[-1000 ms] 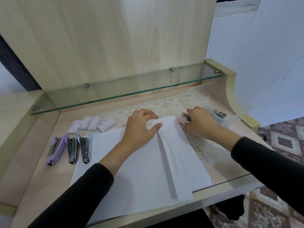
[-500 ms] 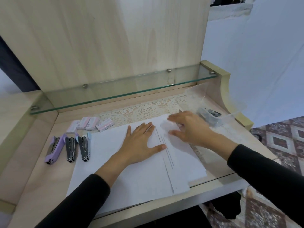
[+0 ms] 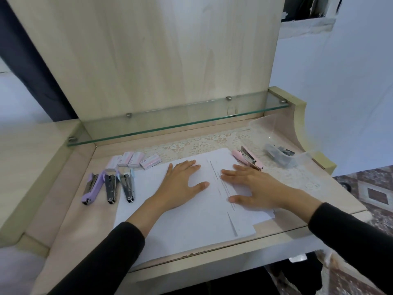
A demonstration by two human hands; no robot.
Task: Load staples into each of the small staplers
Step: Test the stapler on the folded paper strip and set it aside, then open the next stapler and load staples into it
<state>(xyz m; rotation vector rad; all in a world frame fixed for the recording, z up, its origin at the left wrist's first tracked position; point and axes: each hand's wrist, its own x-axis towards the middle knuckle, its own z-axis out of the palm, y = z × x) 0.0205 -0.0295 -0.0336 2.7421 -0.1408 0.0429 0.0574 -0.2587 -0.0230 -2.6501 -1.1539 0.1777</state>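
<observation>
- Both hands are down flat on the paper [image 3: 191, 222]. The left hand [image 3: 182, 184] lies palm down with its fingers straight and spread, holding nothing.
- The right hand [image 3: 253, 186] is the same: fingers stretched out, thumb wide, pressing the sheets and gripping nothing.
- The pink stapler [image 3: 247, 159] lies hinged open on the lace mat [image 3: 191, 146], at the paper's far right corner. It is just past the right fingertips and untouched.
- The other three staplers [image 3: 111, 187] lie side by side, left of the paper and well clear of both hands.
- The staple boxes [image 3: 133, 161] sit in a row just behind those three.
- A clear tub [image 3: 265, 127] at the far right holds some small grey metal bits; I cannot tell what they are.
- This looks like a pause between staplers, with no loading under way. I cannot tell whether any stapler already has staples in it.
- The next move calls for lifting a hand off the sheets, picking up one stapler with its track open, and fetching a strip from a box. A thin strip wants a light fingertip pinch.
</observation>
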